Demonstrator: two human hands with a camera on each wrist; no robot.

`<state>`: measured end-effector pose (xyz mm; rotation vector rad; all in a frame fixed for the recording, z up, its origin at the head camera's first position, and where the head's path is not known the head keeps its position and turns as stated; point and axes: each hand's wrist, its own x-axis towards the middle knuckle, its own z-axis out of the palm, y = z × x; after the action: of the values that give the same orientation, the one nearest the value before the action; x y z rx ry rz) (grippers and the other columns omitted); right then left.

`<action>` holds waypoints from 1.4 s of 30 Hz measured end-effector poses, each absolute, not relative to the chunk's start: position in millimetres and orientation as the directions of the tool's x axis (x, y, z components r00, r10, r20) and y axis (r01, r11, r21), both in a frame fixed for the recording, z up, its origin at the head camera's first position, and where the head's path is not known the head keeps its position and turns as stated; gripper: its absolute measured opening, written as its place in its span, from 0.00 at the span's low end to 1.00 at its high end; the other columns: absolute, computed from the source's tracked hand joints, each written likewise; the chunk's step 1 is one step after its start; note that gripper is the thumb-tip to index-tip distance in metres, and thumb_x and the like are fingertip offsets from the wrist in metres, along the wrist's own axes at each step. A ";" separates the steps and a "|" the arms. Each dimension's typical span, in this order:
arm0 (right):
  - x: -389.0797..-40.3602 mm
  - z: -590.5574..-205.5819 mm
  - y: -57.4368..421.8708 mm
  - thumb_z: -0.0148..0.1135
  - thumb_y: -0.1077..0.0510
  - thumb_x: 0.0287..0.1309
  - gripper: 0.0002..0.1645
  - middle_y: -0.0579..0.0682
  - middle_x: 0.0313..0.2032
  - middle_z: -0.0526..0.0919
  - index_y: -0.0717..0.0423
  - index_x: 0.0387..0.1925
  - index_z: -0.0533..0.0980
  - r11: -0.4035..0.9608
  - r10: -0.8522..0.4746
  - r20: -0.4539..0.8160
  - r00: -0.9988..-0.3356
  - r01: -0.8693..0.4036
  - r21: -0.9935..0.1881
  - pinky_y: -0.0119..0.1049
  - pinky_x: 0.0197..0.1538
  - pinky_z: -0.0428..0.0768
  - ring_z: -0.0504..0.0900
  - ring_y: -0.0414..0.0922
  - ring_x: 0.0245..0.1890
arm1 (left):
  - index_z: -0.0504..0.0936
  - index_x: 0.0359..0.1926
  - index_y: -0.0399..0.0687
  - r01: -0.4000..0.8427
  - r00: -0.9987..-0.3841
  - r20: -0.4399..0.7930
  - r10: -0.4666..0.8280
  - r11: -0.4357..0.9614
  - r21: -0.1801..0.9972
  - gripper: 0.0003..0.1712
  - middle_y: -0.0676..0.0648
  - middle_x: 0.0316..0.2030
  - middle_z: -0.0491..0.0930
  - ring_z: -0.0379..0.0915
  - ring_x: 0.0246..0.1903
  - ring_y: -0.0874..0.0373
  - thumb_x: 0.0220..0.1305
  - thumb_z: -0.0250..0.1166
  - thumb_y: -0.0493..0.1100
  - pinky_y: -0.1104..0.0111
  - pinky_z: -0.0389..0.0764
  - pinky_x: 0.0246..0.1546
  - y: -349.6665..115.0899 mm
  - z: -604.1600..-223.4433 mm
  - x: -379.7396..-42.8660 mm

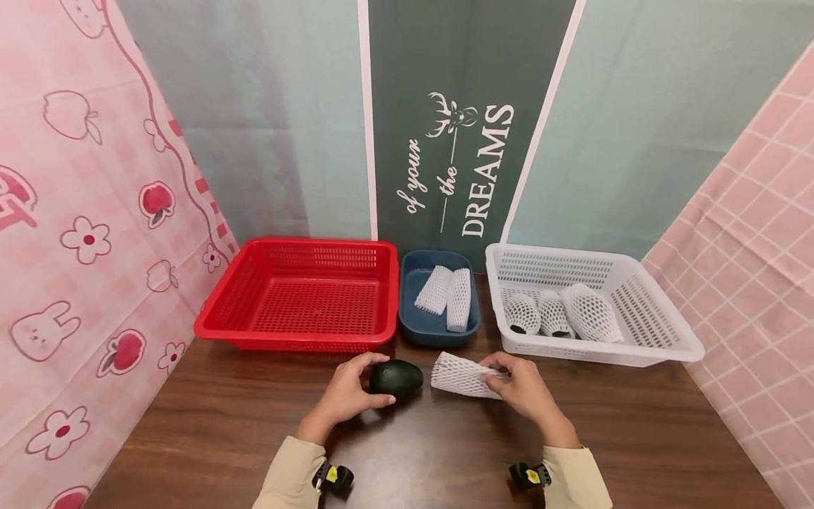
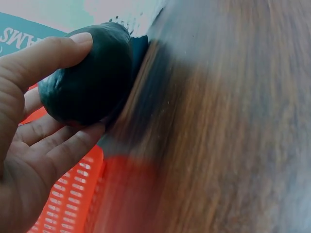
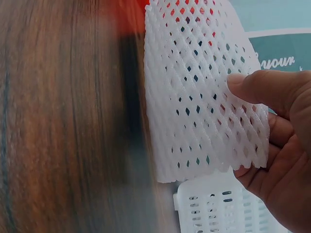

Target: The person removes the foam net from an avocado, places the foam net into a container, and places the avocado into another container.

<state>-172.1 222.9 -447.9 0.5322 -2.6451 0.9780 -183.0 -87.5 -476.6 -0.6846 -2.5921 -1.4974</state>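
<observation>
A dark green avocado [image 1: 396,378] is in my left hand [image 1: 348,390], thumb on one side and fingers on the other. The left wrist view shows the same avocado [image 2: 90,77] between the thumb and the fingertips. My right hand [image 1: 524,387] pinches a white foam net sleeve [image 1: 464,375] near its right end. In the right wrist view the net sleeve [image 3: 194,97] looks flattened, with the thumb on its face and the other fingers behind. The avocado's narrower end points toward the sleeve's left end, with a small gap between them.
Behind my left hand stands a red basket [image 1: 295,339]. A blue bin [image 1: 439,336] in the middle holds two foam net sleeves [image 1: 445,293]. On the right, a white basket [image 1: 661,350] contains several net-wrapped dark fruits [image 1: 588,311]. The wooden table [image 1: 420,459] runs up to a fabric backdrop.
</observation>
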 end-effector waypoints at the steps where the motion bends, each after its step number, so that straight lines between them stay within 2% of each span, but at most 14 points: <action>1: -172.1 -448.4 223.7 0.67 0.65 0.38 0.13 0.36 0.24 0.77 0.48 0.27 0.76 0.705 -0.241 0.365 -0.899 -0.421 -0.571 0.35 0.30 0.72 0.73 0.34 0.25 | 0.73 0.45 0.52 0.407 -0.899 0.273 0.342 0.427 0.807 0.35 0.55 0.37 0.74 0.72 0.28 0.64 0.29 0.75 0.46 0.72 0.73 0.28 -88.4 -476.9 -182.8; 14: -173.2 -453.6 222.8 0.67 0.64 0.38 0.12 0.36 0.24 0.77 0.48 0.27 0.76 0.706 -0.244 0.350 -0.904 -0.413 -0.575 0.35 0.31 0.72 0.73 0.34 0.26 | 0.73 0.44 0.52 0.405 -0.900 0.273 0.339 0.424 0.810 0.34 0.55 0.39 0.74 0.73 0.30 0.63 0.29 0.75 0.46 0.72 0.73 0.30 -89.2 -479.7 -182.3; 27: -180.7 -438.4 216.5 0.68 0.63 0.36 0.12 0.38 0.25 0.76 0.50 0.28 0.76 0.680 -0.263 0.529 -0.807 -0.544 -0.491 0.31 0.27 0.71 0.71 0.34 0.24 | 0.73 0.44 0.51 0.415 -0.900 0.297 0.320 0.412 0.811 0.34 0.56 0.39 0.74 0.73 0.30 0.60 0.29 0.75 0.46 0.70 0.74 0.30 -100.1 -480.6 -181.2; 35: -191.5 -417.4 208.3 0.67 0.63 0.39 0.14 0.39 0.22 0.74 0.54 0.32 0.75 0.669 -0.216 0.524 -0.824 -0.516 -0.535 0.28 0.21 0.67 0.67 0.35 0.18 | 0.73 0.45 0.52 0.398 -0.909 0.290 0.299 0.418 0.817 0.34 0.57 0.39 0.74 0.73 0.31 0.60 0.30 0.75 0.48 0.68 0.75 0.30 -112.7 -482.5 -176.6; 42: -210.6 -402.2 197.8 0.65 0.62 0.42 0.16 0.44 0.21 0.72 0.59 0.37 0.73 0.671 -0.188 0.500 -0.845 -0.483 -0.563 0.30 0.21 0.69 0.69 0.37 0.18 | 0.73 0.45 0.51 0.399 -0.910 0.295 0.291 0.426 0.812 0.34 0.55 0.40 0.74 0.74 0.32 0.59 0.30 0.75 0.49 0.67 0.75 0.31 -120.6 -482.1 -172.2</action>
<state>-210.6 197.8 -402.2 0.5252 -2.4836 1.0019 -172.2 -120.6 -482.1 -0.6213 -2.5586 -1.5040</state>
